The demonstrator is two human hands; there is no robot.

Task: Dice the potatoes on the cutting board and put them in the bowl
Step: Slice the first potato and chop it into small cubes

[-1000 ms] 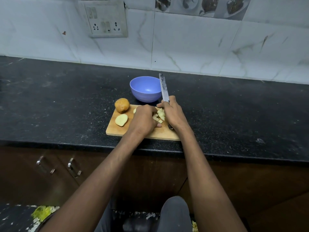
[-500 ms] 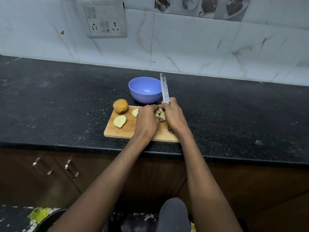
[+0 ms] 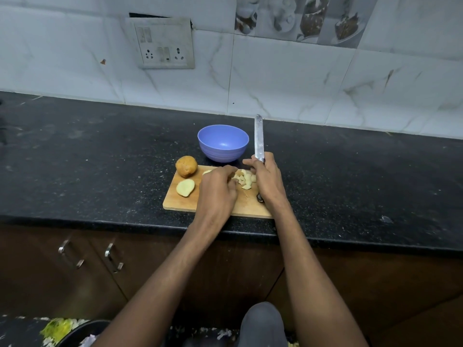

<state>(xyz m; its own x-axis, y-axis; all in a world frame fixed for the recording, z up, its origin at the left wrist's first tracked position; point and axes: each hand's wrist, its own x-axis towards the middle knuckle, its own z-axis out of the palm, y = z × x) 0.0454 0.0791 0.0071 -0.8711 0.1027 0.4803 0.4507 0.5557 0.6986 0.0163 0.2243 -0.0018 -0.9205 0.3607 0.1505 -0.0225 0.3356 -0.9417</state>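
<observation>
Cutting board (image 3: 190, 204) lies at counter (image 3: 100, 159) front edge. Right hand (image 3: 266, 180) grips knife (image 3: 258, 140) by its handle, blade pointing away past the board's far edge, beside the blue bowl (image 3: 223, 142). Left hand (image 3: 216, 190), fingers curled, rests against diced potato pieces (image 3: 246, 181) mid-board; whether it pinches any, cannot tell. Whole potato (image 3: 186, 166) sits at board's far-left corner, a cut half (image 3: 185, 187) just in front of it. Bowl stands just behind the board.

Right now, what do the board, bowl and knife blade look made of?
Board: looks like wood, pale tan, matte, with faint grain. Bowl: likely plastic, lavender-blue, smooth with a soft sheen and faint ridges low on its wall. Knife blade: metal, probably steel, grey and dull, spotted with residue.
</observation>
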